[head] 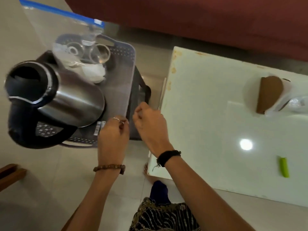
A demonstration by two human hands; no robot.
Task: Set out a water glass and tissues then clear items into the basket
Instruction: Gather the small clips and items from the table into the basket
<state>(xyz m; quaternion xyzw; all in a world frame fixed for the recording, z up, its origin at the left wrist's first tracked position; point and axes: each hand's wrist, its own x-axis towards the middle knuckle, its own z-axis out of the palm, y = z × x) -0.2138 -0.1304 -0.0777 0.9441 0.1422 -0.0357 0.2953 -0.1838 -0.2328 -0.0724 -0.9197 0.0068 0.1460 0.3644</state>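
Note:
A lavender perforated basket [124, 52] stands on a dark stool [141, 90] left of the white table [208, 114]. Inside it lie a steel kettle [70, 97] on its side, a zip bag [55, 25] with clear glasses [100, 55] and white tissues [93, 73]. My left hand [113, 135] sits at the basket's near right corner, fingers curled against the rim; whether it grips the rim is hidden. My right hand [150, 124] hovers just right of the rim over the stool, fingers curled, with nothing visible in them.
On the table's far right stands a brown and white holder [270, 95] beside crumpled clear plastic [298, 102]. A small green piece [284, 166] lies near the table's front edge. A red sofa [200, 17] runs behind. Wooden furniture [10, 174] pokes in at the left.

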